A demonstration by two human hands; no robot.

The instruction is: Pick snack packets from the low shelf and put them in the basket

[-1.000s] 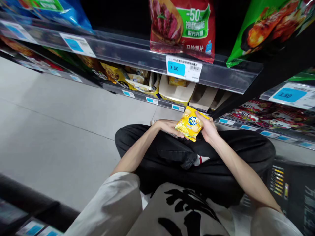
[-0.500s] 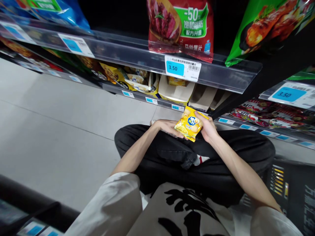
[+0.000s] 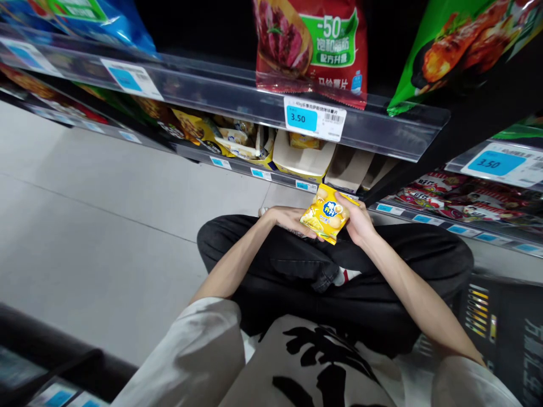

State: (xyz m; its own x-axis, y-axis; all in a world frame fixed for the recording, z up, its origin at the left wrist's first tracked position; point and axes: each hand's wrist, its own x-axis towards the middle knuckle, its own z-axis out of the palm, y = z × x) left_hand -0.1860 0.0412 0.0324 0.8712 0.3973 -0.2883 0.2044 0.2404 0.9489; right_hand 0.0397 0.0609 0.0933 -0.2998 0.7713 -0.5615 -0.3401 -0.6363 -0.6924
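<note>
A small yellow snack packet (image 3: 326, 213) with a blue-and-white logo is held over my crossed legs, its printed face turned up toward me. My left hand (image 3: 292, 220) grips its lower left side, the thumb on the front and the other fingers mostly hidden beneath. On the right, my right hand (image 3: 358, 220) closes round the upper right edge. What looks like another yellow edge shows by the right fingers; I cannot tell whether it is a second packet. Just beyond the packet, an open cardboard box (image 3: 303, 155) on the bottom shelf holds a yellow packet at its back.
Another box (image 3: 244, 138) of small packets stands to the left. Overhanging the bottom shelf is a clear shelf lip (image 3: 224, 104) with price tags, below a red chip bag (image 3: 311, 53) and a green bag (image 3: 462, 51). A dark printed box or case (image 3: 504, 333) lies at my right.
</note>
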